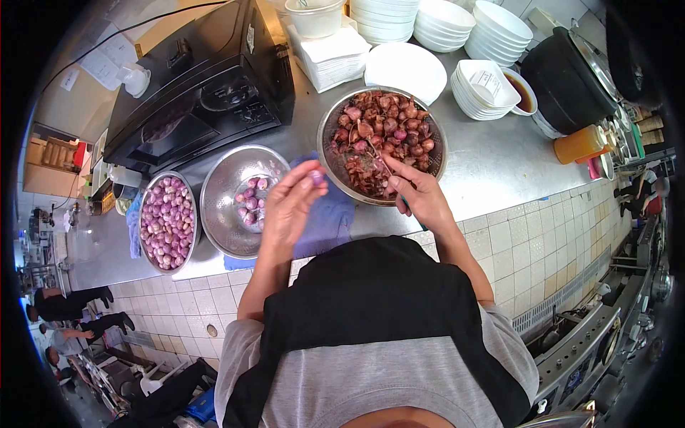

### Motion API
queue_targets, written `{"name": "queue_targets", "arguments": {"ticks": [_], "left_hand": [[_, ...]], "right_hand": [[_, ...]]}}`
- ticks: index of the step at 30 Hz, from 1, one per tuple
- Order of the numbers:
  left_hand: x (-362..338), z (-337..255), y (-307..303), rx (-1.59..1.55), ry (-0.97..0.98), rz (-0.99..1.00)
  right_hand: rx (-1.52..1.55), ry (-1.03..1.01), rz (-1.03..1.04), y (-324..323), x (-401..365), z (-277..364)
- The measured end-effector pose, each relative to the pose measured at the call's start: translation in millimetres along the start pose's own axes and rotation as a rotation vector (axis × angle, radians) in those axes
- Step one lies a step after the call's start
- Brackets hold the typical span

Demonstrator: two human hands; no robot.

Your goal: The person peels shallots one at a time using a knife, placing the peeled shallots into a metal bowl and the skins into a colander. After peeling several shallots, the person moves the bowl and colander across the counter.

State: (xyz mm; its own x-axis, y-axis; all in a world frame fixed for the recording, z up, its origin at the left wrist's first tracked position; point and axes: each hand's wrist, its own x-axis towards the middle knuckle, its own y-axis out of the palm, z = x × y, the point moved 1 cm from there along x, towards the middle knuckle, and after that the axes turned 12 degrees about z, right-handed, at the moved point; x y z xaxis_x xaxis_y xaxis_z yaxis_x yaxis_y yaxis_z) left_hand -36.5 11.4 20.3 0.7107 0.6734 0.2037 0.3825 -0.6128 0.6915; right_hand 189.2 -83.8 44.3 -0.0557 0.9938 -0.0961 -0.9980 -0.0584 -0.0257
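Note:
My left hand [291, 198] pinches a peeled purple shallot [317, 177] between thumb and fingertips, just left of a large steel colander [325, 169]. Unpeeled reddish-brown shallots [391, 125] and loose skins [365, 175] fill that colander. Over its front rim, my right hand [424, 200] is closed around a small knife [386, 165]; the thin blade points toward the skins, and the palm hides most of the handle. Left of my left hand, a steel bowl [217, 214] contains several peeled shallots [251, 202]. Beyond it, an oval colander [171, 267] is heaped with peeled shallots [168, 222].
A blue cloth [325, 225] lies under the bowls on the steel counter [485, 171]. A black microwave [214, 89] stands behind left. Stacked white bowls [444, 25], a white plate [407, 71], a black pot [571, 82] and an orange-filled container [576, 145] line the back and right.

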Motion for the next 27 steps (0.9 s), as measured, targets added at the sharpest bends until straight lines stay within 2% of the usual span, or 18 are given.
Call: {"name": "queue_targets", "arguments": {"ticks": [2,3,5,9,11,15,16,18,19,23,25,27], "left_hand": [[-13.2,-17.2,-14.4,0.578,0.043,-0.253],[-16.5,-24.6,-22.8,0.581,0.044,-0.253],[-22.8,-37.1,-34.0,1.362,0.093,-0.332],[5.5,-46.6,-5.3,1.539,0.077,-0.315],[33.7,-37.2,3.6,1.512,0.072,-0.094],[99.3,-2.6,4.6,1.768,0.184,0.333],[110.1,3.0,7.1,1.767,0.189,0.342],[127.7,12.5,10.5,2.005,0.140,0.430],[136.4,18.2,3.2,2.055,0.052,0.459],[144.3,23.7,-3.1,2.130,0.038,0.446],[144.4,21.6,-1.1,2.135,-0.046,0.430],[139.7,20.9,-1.8,2.117,-0.007,0.399]], "right_hand": [[-0.154,0.017,-0.023,-1.2,0.6,-6.3],[-0.152,0.014,-0.022,-0.5,0.6,-6.0],[-0.176,-0.001,-0.049,3.4,0.6,-3.7],[-0.174,0.051,-0.051,9.2,-1.3,11.8],[-0.166,0.073,0.007,10.4,-2.2,13.5],[-0.170,0.061,0.063,7.0,-4.3,2.7],[-0.170,0.058,0.054,5.8,-5.3,0.2],[-0.159,0.094,0.061,3.6,-7.2,-4.5],[-0.174,0.086,0.067,2.9,-9.0,-4.9],[-0.046,0.036,0.071,4.3,-11.2,-4.9],[0.034,0.018,0.082,5.7,-11.2,-0.3],[0.040,0.013,0.102,5.8,-9.3,-1.0]]}}
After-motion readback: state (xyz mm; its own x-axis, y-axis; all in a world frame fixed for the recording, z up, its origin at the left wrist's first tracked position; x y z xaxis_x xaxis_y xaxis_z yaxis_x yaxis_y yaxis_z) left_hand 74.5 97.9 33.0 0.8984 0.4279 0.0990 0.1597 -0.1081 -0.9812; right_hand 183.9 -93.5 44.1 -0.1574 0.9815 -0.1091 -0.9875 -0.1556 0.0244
